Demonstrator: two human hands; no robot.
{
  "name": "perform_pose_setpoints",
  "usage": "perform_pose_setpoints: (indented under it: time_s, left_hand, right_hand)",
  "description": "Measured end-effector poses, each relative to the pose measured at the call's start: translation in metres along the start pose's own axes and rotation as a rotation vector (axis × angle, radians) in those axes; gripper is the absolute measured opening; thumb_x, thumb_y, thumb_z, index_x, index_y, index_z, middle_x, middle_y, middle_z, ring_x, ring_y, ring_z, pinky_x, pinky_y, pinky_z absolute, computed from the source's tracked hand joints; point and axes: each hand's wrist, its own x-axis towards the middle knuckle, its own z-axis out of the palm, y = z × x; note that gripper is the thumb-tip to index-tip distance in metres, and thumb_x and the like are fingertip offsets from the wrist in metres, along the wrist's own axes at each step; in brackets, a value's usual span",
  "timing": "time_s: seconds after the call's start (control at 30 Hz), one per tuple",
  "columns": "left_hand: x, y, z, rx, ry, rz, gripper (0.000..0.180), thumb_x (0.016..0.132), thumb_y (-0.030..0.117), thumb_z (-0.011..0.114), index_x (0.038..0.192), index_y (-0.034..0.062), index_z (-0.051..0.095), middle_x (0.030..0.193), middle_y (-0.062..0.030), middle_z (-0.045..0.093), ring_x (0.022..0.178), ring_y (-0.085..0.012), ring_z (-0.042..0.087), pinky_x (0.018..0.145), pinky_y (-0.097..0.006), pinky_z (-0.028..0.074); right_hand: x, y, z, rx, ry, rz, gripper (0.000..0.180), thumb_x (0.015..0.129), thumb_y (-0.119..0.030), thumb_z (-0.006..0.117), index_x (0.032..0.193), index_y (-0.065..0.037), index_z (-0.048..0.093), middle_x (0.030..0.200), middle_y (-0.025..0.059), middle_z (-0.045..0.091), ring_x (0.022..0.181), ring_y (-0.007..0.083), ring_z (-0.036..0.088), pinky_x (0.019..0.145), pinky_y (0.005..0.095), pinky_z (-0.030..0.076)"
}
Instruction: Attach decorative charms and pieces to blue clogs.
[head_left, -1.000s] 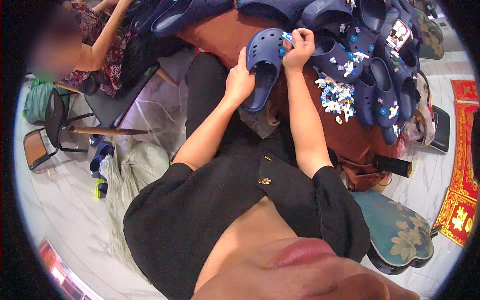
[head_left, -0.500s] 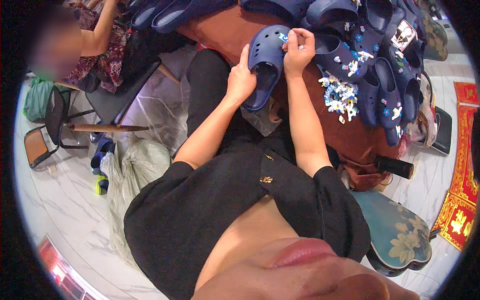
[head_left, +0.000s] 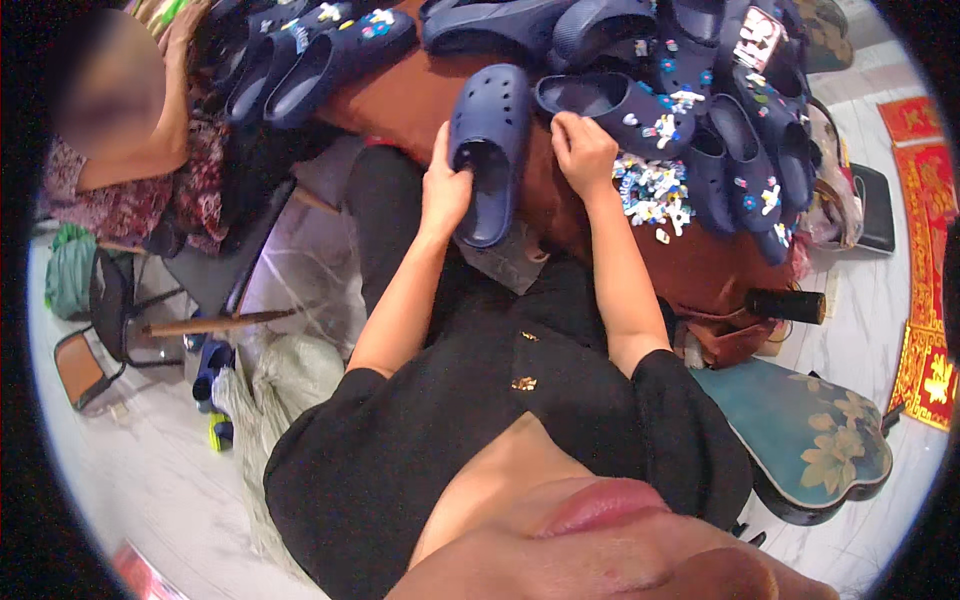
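A navy clog with round holes in its toe (head_left: 492,112) is tilted toe-away over my lap. My left hand (head_left: 447,192) grips it by its left side, thumb at the opening. To the right of the clog and apart from it, my right hand (head_left: 583,152) has its fingers curled together; whatever may be between them is hidden. Just beyond that hand lies a navy clog with charms (head_left: 640,118). A pile of small white, blue and yellow shoe charms (head_left: 655,195) rests on the brown tabletop (head_left: 385,105) to the right.
More navy clogs (head_left: 495,28) crowd the table's far side and right. Another person (head_left: 190,170) sits at the far left. A pale plastic bag (head_left: 290,375) lies on the floor at left; a teal floral stool (head_left: 800,430) stands at right, near a brown bag (head_left: 735,335).
My right hand has come away from the clog's toe and its fingers are curled beside it. The clog has turned more upright in my left hand. The view has shifted somewhat.
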Motion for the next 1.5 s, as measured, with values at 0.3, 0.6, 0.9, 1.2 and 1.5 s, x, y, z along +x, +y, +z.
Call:
perform_pose_setpoints:
  time_s: [0.3, 0.6, 0.9, 1.2, 1.5]
  left_hand:
    - [0.003, 0.014, 0.000, -0.133, -0.072, 0.069, 0.090, 0.084, 0.015, 0.066, 0.159, 0.0125, 0.016, 0.130, -0.0317, 0.059, 0.119, -0.0400, 0.061, 0.100, -0.041, 0.047]
    - [0.015, 0.038, -0.008, 0.476, -0.199, 0.042, 0.081, 0.093, 0.033, 0.060, 0.156, 0.0058, 0.018, 0.089, -0.0345, 0.067, 0.086, -0.0512, 0.066, 0.082, -0.055, 0.051]
    - [0.021, 0.041, -0.003, 0.499, -0.206, -0.035, 0.082, 0.093, 0.035, 0.060, 0.157, 0.0082, 0.016, 0.086, -0.0324, 0.067, 0.083, -0.0496, 0.067, 0.078, -0.054, 0.052]
    - [0.021, 0.035, 0.000, 0.467, -0.210, -0.021, 0.086, 0.092, 0.026, 0.062, 0.158, 0.0118, 0.010, 0.093, -0.0326, 0.068, 0.085, -0.0493, 0.067, 0.078, -0.053, 0.052]
    - [0.021, 0.034, 0.003, 0.487, -0.198, -0.001, 0.086, 0.091, 0.021, 0.063, 0.158, 0.0122, 0.009, 0.095, -0.0341, 0.067, 0.087, -0.0495, 0.067, 0.079, -0.053, 0.053]
  right_hand:
    - [-0.025, 0.023, -0.032, -0.269, -0.387, -0.302, 0.033, 0.080, -0.025, 0.071, 0.112, -0.017, 0.066, 0.115, 0.0077, 0.059, 0.107, 0.0272, 0.054, 0.086, 0.0409, 0.044]
    - [0.019, 0.051, -0.104, -0.172, -0.202, -0.360, 0.041, 0.077, -0.021, 0.077, 0.117, -0.017, 0.067, 0.113, 0.0081, 0.062, 0.108, 0.0279, 0.055, 0.093, 0.0438, 0.041]
    - [0.150, 0.310, -0.231, -0.957, -0.213, 0.142, 0.052, 0.096, -0.030, 0.060, 0.143, -0.047, 0.047, 0.132, 0.0229, 0.050, 0.119, 0.0386, 0.052, 0.101, 0.0498, 0.044]
    - [0.170, 0.405, -0.234, -1.175, -0.668, 0.114, 0.072, 0.094, -0.008, 0.045, 0.145, -0.057, 0.036, 0.129, 0.0140, 0.050, 0.118, 0.0355, 0.053, 0.095, 0.0493, 0.050]
    - [0.178, 0.451, -0.227, -1.170, -0.518, 0.291, 0.074, 0.092, -0.015, 0.051, 0.149, -0.057, 0.028, 0.121, 0.0173, 0.052, 0.108, 0.0380, 0.060, 0.089, 0.0537, 0.052]
